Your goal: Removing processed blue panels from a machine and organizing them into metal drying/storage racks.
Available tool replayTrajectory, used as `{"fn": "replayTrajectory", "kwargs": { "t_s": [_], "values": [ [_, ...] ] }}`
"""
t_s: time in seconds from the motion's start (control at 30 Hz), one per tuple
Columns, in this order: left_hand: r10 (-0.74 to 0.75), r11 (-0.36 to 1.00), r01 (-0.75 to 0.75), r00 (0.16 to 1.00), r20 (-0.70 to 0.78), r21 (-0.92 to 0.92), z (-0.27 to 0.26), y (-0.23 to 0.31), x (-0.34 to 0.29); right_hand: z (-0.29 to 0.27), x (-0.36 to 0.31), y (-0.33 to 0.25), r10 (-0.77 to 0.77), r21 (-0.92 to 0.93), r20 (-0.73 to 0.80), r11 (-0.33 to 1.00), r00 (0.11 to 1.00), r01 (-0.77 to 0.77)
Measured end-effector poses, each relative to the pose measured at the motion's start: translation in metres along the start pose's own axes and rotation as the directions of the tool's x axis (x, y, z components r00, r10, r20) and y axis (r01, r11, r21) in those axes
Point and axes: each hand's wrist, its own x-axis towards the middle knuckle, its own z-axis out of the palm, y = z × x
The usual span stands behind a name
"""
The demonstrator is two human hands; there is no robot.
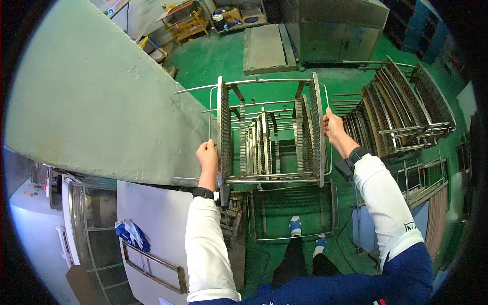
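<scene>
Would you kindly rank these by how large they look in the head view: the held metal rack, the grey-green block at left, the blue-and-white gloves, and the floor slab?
1. Grey-green block
2. Held metal rack, measured by its outer frame
3. Floor slab
4. Blue-and-white gloves

Brighter left, dimmer right, bowed edges, black corners

No txt or nos. legible

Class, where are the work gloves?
At the head view's lower left, the blue-and-white work gloves lie on a pale panel beside a rectangular metal frame.
</scene>
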Motion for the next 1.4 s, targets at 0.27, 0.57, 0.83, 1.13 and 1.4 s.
{"fn": "replayTrajectory", "kwargs": {
  "t_s": [0.27,0.57,0.83,1.13,1.4],
  "values": [
    [-0.057,0.988,0.056,0.998,0.006,0.141,0.026,-0.037,0.019,0.013,0.044,0.005,0.086,-0.123,-0.017,0.989,0.996,-0.088],
    [-0.103,0.893,0.004,0.975,0.197,0.450,0.027,-0.097,0.036,0.009,0.080,0.066,0.080,-0.192,0.197,0.980,0.977,-0.041],
    [-0.179,0.772,-0.013,0.955,0.236,0.636,0.033,-0.083,0.000,-0.018,0.071,0.125,-0.232,-0.812,0.053,0.556,0.971,0.177],
    [-0.108,0.701,0.003,0.989,0.102,0.713,0.039,-0.079,-0.001,-0.003,0.046,0.109,-0.224,-0.859,0.059,0.486,0.973,0.164],
    [-0.020,0.694,-0.032,0.998,0.063,0.719,0.028,-0.089,-0.010,-0.018,0.050,0.118,-0.295,-0.836,0.089,0.498,0.951,0.232]
  ]
}}
